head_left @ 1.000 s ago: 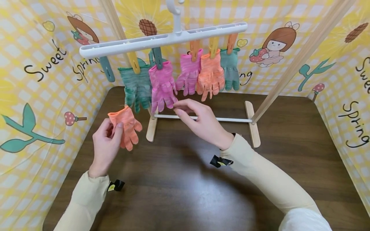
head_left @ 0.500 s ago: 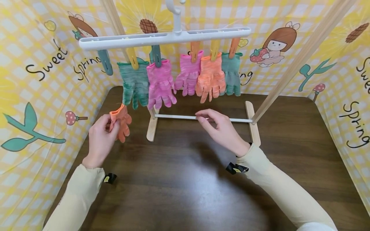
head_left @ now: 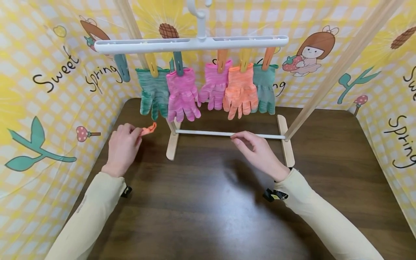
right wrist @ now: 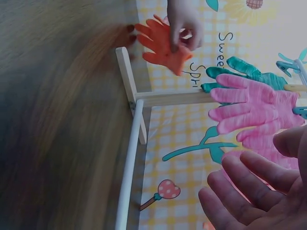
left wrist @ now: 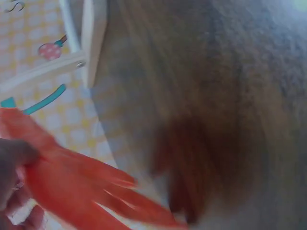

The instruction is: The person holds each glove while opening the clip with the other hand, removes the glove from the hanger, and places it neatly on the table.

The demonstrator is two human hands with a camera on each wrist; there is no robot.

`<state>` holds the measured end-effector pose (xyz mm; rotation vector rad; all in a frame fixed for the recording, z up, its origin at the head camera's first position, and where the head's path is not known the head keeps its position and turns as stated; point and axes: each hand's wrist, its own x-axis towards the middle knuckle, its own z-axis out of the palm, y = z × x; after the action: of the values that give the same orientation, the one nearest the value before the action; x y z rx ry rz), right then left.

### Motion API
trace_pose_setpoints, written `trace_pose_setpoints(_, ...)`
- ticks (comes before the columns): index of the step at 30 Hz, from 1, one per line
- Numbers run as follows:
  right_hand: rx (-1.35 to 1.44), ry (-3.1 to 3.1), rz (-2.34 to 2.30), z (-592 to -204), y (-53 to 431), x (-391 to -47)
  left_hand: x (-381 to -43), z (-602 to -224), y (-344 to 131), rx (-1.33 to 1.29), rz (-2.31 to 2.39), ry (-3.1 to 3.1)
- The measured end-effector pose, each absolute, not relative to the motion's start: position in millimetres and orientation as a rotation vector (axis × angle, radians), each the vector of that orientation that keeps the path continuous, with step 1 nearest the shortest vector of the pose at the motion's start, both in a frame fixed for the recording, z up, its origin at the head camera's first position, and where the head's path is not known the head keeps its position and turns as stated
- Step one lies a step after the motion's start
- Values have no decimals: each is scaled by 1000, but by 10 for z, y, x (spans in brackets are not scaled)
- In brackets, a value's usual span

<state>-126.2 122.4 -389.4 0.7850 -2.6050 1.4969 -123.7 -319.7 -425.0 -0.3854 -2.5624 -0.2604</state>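
My left hand (head_left: 123, 148) pinches a small orange glove (head_left: 148, 129) near its cuff, left of the rack. The head view shows this glove almost edge-on; in the left wrist view its fingers (left wrist: 110, 196) spread toward the lower right. Held in front of the lower bar, my right hand (head_left: 260, 153) has loosely bent fingers with nothing in them. From a white hanger (head_left: 195, 44) hang a green glove (head_left: 153, 92), a pink glove (head_left: 182, 94), a second pink glove (head_left: 215, 86), an orange one and another green one, each on a clothespin. The leftmost teal clothespin (head_left: 121, 68) carries nothing.
The hanger belongs to a wooden rack with slanted posts (head_left: 338, 72), feet (head_left: 286, 141) and a white lower bar (head_left: 208, 133). It stands on a dark brown table (head_left: 201, 202). A yellow checked cloth (head_left: 383, 32) surrounds the table at the back and sides.
My right hand has moved right and down, away from the front pink glove. My left hand has turned, bringing the orange glove from face-on to edge-on. The hanger has swung more level.
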Motion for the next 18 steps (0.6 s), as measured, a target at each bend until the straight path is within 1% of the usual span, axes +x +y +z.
trace_pose_setpoints(10, 746, -2677, 1486, -3963, 1312, -1207, -1153, -4453, -3143, -422, -178, -2736)
trace_pose_setpoints(18, 773, -2699, 1473, -4035, 1334, -1174, -1077, -4464, -3089, -466, -137, -2878)
